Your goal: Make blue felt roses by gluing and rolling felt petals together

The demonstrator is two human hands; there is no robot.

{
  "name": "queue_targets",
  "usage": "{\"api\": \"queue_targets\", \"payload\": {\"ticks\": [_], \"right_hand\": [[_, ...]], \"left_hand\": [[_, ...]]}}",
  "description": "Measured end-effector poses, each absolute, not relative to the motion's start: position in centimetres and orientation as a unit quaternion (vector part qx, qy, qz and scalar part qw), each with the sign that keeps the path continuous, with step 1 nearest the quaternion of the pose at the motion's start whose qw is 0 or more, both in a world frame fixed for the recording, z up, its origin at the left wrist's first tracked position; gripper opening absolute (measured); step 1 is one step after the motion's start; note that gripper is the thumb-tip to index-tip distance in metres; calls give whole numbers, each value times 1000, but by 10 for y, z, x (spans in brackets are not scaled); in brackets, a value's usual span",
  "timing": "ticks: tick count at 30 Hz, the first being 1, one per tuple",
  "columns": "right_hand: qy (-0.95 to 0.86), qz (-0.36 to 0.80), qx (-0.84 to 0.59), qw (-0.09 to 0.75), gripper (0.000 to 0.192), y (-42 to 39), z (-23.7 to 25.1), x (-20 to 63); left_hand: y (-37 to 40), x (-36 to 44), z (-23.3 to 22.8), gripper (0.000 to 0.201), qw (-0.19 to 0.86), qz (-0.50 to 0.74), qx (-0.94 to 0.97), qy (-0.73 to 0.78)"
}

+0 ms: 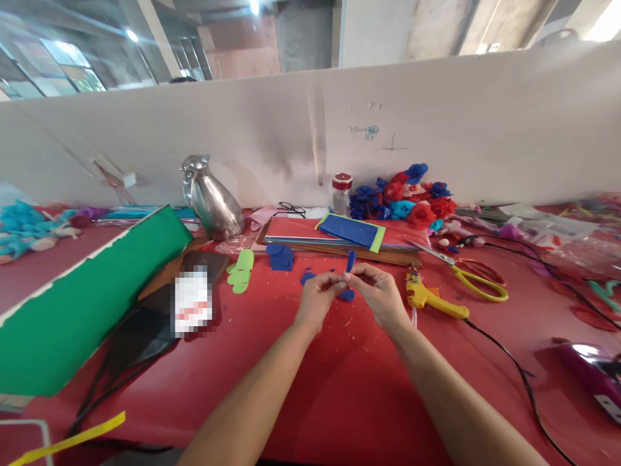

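My left hand (316, 301) and my right hand (376, 292) meet over the red table (339, 382), fingertips pinched together. Between them I hold a small dark blue piece of foam (350, 261), one strip sticking up above my right fingers and another bit showing below at the thumbs. More blue cut pieces (280, 256) lie just beyond my left hand, with small blue scraps scattered around.
A yellow glue gun (429, 298) with a black cord and yellow-handled scissors (473, 275) lie right of my hands. Stacked foam sheets (349, 233), foam flowers (405, 197), a jar (341, 191), a metal jug (213, 200), a green sheet roll (82, 304) and green cutouts (241, 270) surround.
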State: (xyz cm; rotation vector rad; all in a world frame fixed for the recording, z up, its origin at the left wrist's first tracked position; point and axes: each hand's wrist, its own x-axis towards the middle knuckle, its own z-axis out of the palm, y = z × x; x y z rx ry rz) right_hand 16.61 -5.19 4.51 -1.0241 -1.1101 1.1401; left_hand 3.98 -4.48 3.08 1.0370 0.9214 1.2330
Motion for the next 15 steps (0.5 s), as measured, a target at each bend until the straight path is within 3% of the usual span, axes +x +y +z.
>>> {"api": "queue_targets", "payload": {"ticks": [9, 15], "right_hand": [[-540, 410, -442, 588, 19, -49, 42, 169], [-527, 441, -444, 575, 17, -49, 39, 166]], "left_hand": [[-44, 40, 27, 11, 536, 534, 490, 433], [-44, 40, 26, 19, 519, 541, 495, 439]]}}
